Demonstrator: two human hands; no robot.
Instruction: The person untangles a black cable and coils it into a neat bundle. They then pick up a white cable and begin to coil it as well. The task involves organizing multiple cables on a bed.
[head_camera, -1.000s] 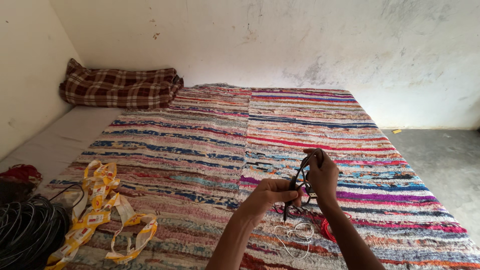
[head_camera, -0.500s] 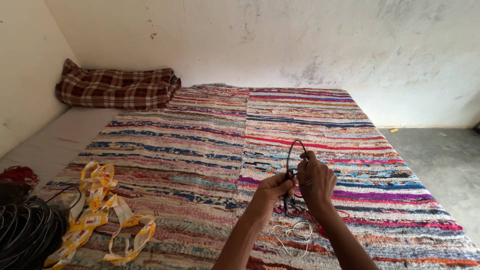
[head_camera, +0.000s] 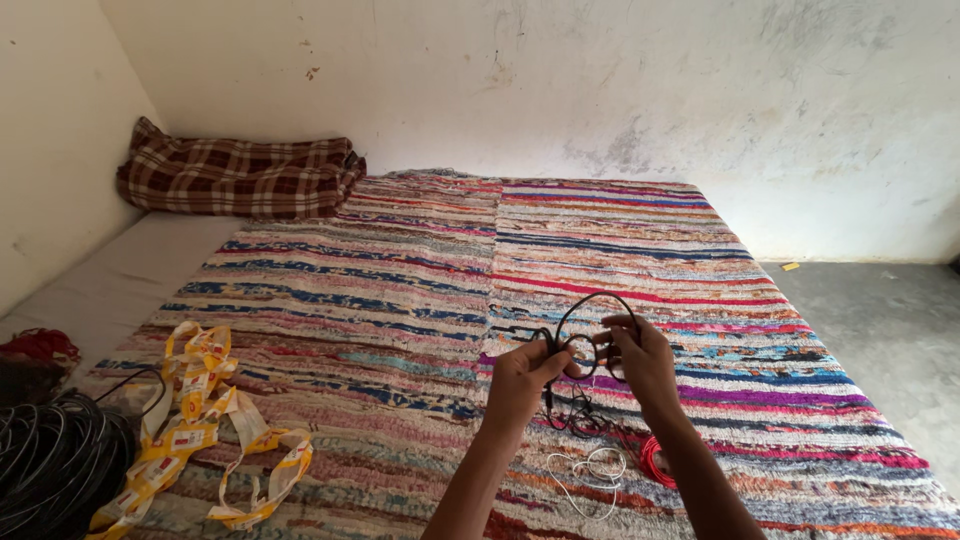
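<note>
Holding: both hands grip one thin black cable (head_camera: 585, 310) above the striped rug (head_camera: 400, 270), a loop of it arching between them.
Left hand: the left hand (head_camera: 518, 378) has its fingers (head_camera: 540, 362) curled closed around the cable's lower strands, thumb pressed on top.
Right hand: the right hand (head_camera: 645, 360) pinches the loop's right side, its fingers (head_camera: 620, 325) closed on the cable.
Cable: held in the air between the hands, its loose end hanging in a tangle down to the rug just below them.
Beneath the hands: a white wire (head_camera: 585, 470) lies coiled on the rug, and a red wire (head_camera: 655, 460) sits just beside the right forearm.
Left side: a yellow printed strip (head_camera: 200, 410) sprawls on the rug, near a big coil of black wire (head_camera: 55, 460) at the edge.
Far corner: a folded plaid blanket (head_camera: 240, 175) rests against the wall (head_camera: 600, 80).
</note>
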